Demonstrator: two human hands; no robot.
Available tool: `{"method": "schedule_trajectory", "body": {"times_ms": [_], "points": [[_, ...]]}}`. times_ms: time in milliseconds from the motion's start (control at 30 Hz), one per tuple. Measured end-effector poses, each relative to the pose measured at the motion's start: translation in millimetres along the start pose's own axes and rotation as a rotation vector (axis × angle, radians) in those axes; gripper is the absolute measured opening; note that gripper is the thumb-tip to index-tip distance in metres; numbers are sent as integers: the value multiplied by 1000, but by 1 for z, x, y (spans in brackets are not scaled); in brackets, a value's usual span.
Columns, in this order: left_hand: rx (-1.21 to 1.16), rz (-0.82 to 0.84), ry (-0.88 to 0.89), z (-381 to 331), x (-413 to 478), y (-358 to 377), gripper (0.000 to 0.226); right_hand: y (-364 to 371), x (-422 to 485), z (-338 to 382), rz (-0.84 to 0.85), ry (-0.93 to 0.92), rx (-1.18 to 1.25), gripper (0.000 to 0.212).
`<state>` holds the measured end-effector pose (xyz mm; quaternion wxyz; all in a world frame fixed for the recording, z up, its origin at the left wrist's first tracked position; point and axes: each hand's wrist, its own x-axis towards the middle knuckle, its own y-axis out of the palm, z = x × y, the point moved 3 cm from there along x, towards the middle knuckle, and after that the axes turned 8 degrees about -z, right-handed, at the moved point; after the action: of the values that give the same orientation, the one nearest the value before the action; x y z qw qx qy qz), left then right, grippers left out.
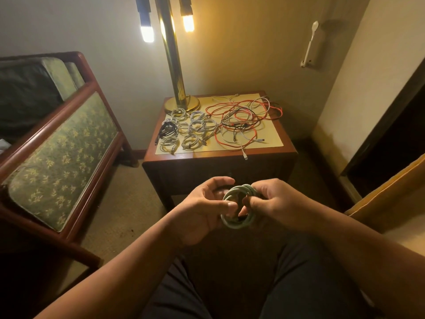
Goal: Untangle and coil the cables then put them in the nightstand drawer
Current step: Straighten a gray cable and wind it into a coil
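Note:
A pale green cable coil (239,221) hangs in front of the nightstand, held between both hands. My left hand (204,210) grips its left side with the thumb across the loops. My right hand (273,203) pinches the coil's right side. On the nightstand top (271,139) several coiled white and grey cables (193,130) and one black coil (167,131) lie at the left. A tangle of red, white and black cables (243,118) covers the right. The drawer front (207,176) below is dark and appears closed.
A brass lamp base (182,103) stands at the back left of the nightstand. A green upholstered chair with a wooden frame (59,146) is on the left. A bed edge (391,192) sits at the right. My dark-trousered legs fill the bottom.

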<state>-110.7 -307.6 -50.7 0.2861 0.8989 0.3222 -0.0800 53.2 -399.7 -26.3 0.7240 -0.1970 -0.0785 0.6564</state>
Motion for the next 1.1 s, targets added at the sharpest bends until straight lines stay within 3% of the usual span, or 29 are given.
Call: {"method": "schedule_trajectory", "body": {"times_ms": [100,200,267,367,467,567,667,767,867,933,1100], "points": [[330,-156,240,-11,-1,-2,60,0,-1,-1,29,83,158,17],[1063,-325,710,-21,-6,-7,20,1,2,-8,-36,58,85,11],[1269,-319,846,-23,-10,-4,11,1,4,-11,-59,11,-25,6],[1357,-220,825,-27,-11,0,8,1,6,-14,-79,-117,-369,11],[1334,-133,732,-30,-10,-1,11,1,6,-16,-87,-148,-476,18],[1196,-147,682,-33,-10,-9,16,-4,4,-12,-32,-96,-269,5],[1041,-248,760,-36,-12,-12,15,-5,-2,0,64,-34,80,8],[985,-301,821,-39,-11,-19,15,-3,-3,2,71,-41,176,9],[1168,-213,934,-37,-10,-22,11,-4,1,-6,-16,-156,-149,5],[1274,-179,1006,-33,-9,-19,13,-5,4,-11,-59,-209,-328,14],[1497,-145,1098,-24,-5,-10,13,-5,7,-19,-71,-228,-463,24]]}}
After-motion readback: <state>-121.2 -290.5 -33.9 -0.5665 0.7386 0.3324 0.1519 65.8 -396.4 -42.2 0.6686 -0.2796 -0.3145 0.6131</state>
